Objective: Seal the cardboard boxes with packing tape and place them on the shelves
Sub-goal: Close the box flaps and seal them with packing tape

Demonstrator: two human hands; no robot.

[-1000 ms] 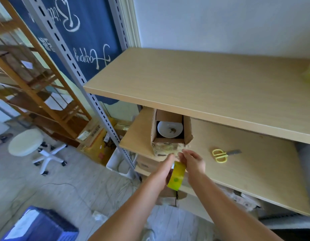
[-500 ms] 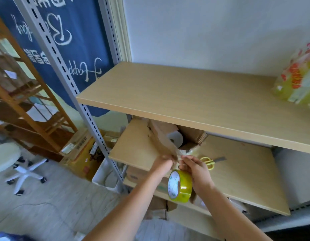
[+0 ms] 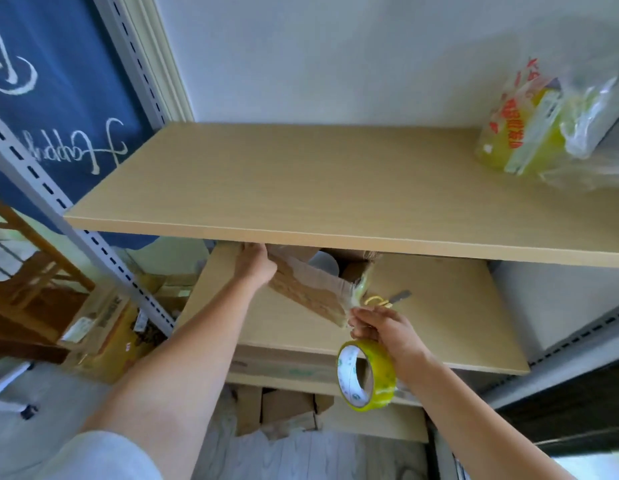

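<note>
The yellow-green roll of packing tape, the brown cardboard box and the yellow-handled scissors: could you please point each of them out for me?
yellow-green roll of packing tape [image 3: 381,372], head view, on its outer band.
brown cardboard box [image 3: 301,289], head view, on its near side panel.
yellow-handled scissors [image 3: 376,301], head view, on the yellow handle loop.

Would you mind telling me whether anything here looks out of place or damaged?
The box on the middle shelf sits skewed and open, its side scruffy with crumpled old tape. The left hand rests on it; the right hand holds the tape roll.

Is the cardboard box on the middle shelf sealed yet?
No, the cardboard box is open: flaps apart, a white dish showing inside.
</note>
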